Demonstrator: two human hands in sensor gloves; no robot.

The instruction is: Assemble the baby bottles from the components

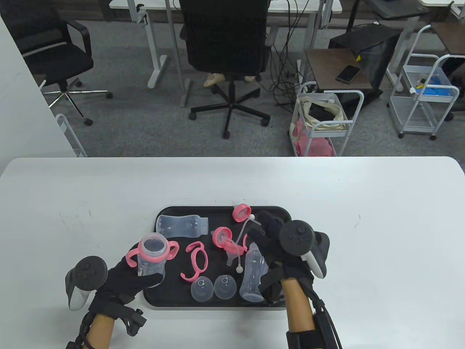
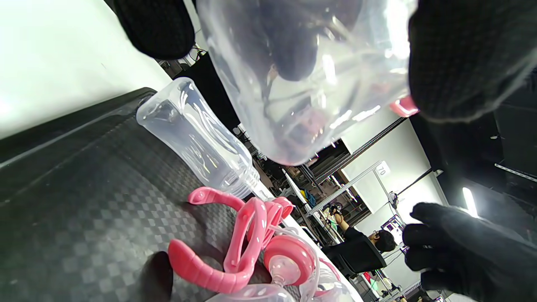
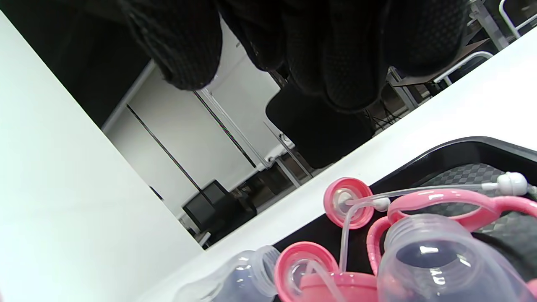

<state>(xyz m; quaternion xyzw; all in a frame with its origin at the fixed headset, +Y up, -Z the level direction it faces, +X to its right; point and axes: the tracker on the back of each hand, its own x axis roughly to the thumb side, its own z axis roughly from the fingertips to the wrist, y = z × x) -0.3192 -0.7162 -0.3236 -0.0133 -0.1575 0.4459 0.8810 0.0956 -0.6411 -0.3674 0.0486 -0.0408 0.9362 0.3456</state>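
A gloved left hand (image 1: 125,281) holds a clear bottle (image 1: 150,260) upright over the near-left corner of the black tray (image 1: 170,303), its fingers curled round the lower body; a pink handle ring (image 1: 152,252) already sits on the bottle's neck, the mouth still uncovered. That, by the look of it, is the only join made so far. The right hand (image 1: 270,240) reaches over the tray's right side, fingers extended and loosely spread above the loose parts, holding nothing that the views show. Still unassembled on the tray: a second bottle (image 1: 183,225) lying on its side along the far-left edge, a third bottle (image 1: 254,272) lying near the right edge partly beneath the right hand, a spare pink handle ring (image 1: 196,261) at the centre, two pink collars with straw tubes (image 1: 227,238) toward the far edge, and two clear caps (image 1: 214,287) along the near edge. The tray rests at the middle of the white surface (image 1: 363,225). Most of the job appears to lie ahead: a collar and cap for the held bottle, then the other two.
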